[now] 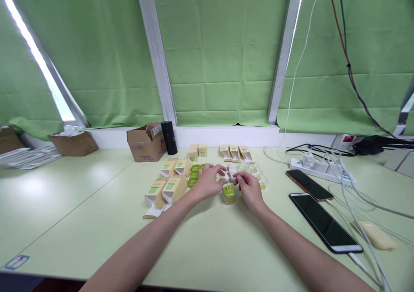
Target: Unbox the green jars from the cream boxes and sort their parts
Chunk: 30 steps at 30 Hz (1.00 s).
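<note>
My left hand reaches over small white rolls, its fingers curved and apart, with nothing clearly gripped. Close by on the right, my right hand has its fingers curled together at the edge of the rolls; whatever is between its fingertips is too small to make out. Just in front of both hands stands a small clear container with a green lid. Green lids sit in rows left of my left hand, partly hidden by it. Clear containers with yellow marks stand beyond my right hand.
Open kraft boxes with green labels stand left of the hands, and more small boxes behind. A cardboard carton and black bottle are by the wall. Two phones, a power strip and cables lie right.
</note>
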Available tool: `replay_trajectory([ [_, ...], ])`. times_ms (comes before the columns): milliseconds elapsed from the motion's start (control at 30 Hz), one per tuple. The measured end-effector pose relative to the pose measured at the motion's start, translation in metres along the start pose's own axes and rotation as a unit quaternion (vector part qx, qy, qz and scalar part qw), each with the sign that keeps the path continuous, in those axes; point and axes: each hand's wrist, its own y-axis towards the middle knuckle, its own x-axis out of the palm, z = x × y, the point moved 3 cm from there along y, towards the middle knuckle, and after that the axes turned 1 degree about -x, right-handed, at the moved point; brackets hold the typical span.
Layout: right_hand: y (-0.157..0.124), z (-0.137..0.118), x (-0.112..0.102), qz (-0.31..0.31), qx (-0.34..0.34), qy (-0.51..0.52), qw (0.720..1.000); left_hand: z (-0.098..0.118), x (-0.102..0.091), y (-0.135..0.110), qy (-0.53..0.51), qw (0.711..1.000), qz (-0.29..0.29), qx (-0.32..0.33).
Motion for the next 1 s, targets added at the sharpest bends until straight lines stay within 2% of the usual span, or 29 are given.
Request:
replay_trajectory([
  [167,-0.002,0.003,0.001,-0.002,-0.001,-0.007,1.0,0.009,0.008,-0.035,0.035,0.998,-0.058,0.01],
  [367,-0.003,0.002,0.002,-0.009,-0.005,-0.01,1.0,0.007,0.02,-0.041,0.022,0.998,-0.058,0.009],
  [567,-0.007,-0.004,0.003,-0.014,-0.014,-0.033,0.999,-0.012,0.028,-0.043,-0.054,0.998,-0.002,-0.041],
  [733,-0.011,-0.014,0.005,-0.02,-0.026,-0.035,0.999,-0.029,0.022,-0.036,-0.172,0.98,0.075,-0.067],
  [867,-0.016,-0.02,0.012,-0.072,0.017,0.061,0.995,-0.034,0.014,-0.029,-0.2,0.969,0.13,-0.06],
  [1000,-0.022,-0.024,0.02,-0.122,0.081,0.167,0.975,-0.035,0.011,-0.027,-0.194,0.967,0.152,-0.072],
])
